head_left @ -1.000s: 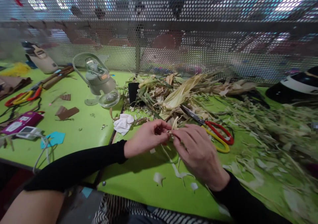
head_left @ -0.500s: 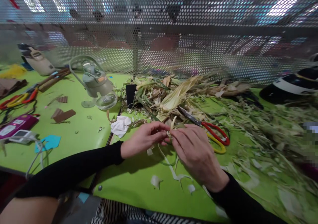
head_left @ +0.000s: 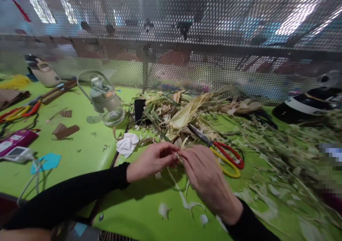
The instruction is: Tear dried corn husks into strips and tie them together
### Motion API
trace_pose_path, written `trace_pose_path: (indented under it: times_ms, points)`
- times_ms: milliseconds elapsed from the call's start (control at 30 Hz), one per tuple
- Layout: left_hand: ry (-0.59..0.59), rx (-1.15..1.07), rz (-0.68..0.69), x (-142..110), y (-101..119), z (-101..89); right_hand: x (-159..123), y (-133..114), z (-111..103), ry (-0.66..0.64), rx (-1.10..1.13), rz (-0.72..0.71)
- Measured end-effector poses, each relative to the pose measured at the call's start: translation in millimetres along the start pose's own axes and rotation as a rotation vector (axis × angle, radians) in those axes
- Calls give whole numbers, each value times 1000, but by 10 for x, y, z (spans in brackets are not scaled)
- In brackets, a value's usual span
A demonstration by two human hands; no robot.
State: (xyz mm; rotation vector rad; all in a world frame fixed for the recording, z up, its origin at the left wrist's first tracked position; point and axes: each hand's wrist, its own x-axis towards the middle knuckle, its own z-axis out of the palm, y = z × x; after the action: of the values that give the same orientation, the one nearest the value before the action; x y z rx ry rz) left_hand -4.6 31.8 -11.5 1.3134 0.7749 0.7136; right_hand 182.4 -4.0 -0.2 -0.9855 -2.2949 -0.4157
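My left hand (head_left: pixel 151 161) and my right hand (head_left: pixel 205 178) meet over the green table (head_left: pixel 88 152), both pinching a thin pale husk strip (head_left: pixel 178 155) between their fingertips. Loose ends of the strip hang down and curl onto the table below the hands. Just behind the hands lies a pile of dried corn husks (head_left: pixel 184 113). Scissors with a red and a yellow handle (head_left: pixel 224 157) lie to the right of the hands, blades pointing into the pile.
A crumpled white tissue (head_left: pixel 127 143) lies left of the hands. Further left stand a clear-domed grey device (head_left: pixel 103 97), brown card pieces (head_left: pixel 65 130), a blue paper shape (head_left: pixel 46 161) and a pink gadget (head_left: pixel 16 139). Husk scraps cover the right side. A perforated metal screen (head_left: pixel 171 38) closes the back.
The view has tilted up slightly, so everything sits lower in the picture. Both hands keep pinching the strip and have shifted only a little.
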Motion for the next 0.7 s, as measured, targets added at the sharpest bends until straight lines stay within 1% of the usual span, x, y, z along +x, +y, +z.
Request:
trace_pose_path:
  times_ms: [133,200,267,400,533,700]
  points:
    - [-2,-60,-41,19,20,28,-30,24,27,34,-29,34]
    - [-3,-90,-46,22,34,29,-44,40,36,14,-8,55]
    - [-8,-67,-30,12,50,21,-53,47,39,-15,14,69]
    - [2,-23,-17,-10,58,-3,-42,37,37,-67,39,13]
    - [4,-18,-13,-9,21,-23,-1,37,39,-62,-23,11]
    - [21,-72,14,11,-32,-55,45,62,73,-56,143,39]
